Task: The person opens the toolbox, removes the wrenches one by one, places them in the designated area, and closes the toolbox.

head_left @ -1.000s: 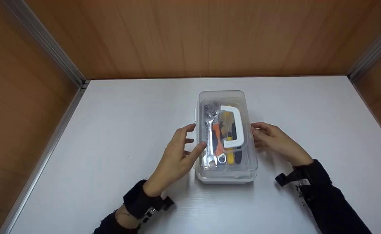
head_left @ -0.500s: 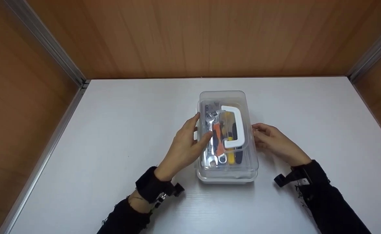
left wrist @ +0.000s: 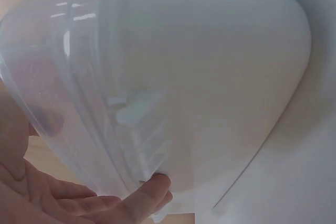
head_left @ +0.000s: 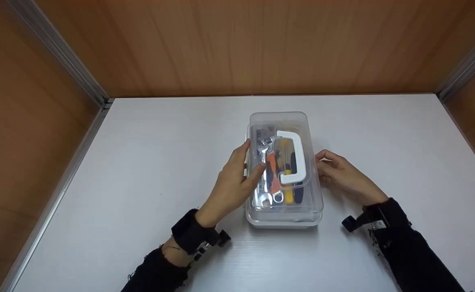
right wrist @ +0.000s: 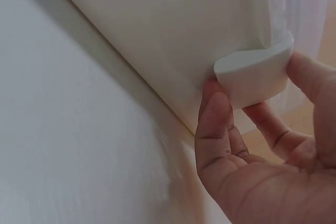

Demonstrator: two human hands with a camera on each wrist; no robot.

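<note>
A clear plastic box (head_left: pixel 284 217) with a white handle (head_left: pixel 296 156) on its lid lies in the middle of the white table (head_left: pixel 140 162). Inside it I see a silver wrench (head_left: pixel 264 198), an orange-handled tool and a yellow screwdriver (head_left: pixel 288 194). My left hand (head_left: pixel 253 159) grips the box's left edge, thumb on the lid and fingers along the side (left wrist: pixel 152 190). My right hand (head_left: pixel 319 160) is at the right side, where its thumb and fingers (right wrist: pixel 212 114) pinch a white latch tab (right wrist: pixel 254 74) on the box wall (right wrist: pixel 157 30).
Wooden walls (head_left: pixel 262 44) close the table in at the back and on both sides, with metal rails (head_left: pixel 59 52) in the corners. Both wrists wear black sleeves and straps.
My left hand has moved right and forward from beside the box onto it, the thumb now on the lid. The right hand stays at the right latch.
</note>
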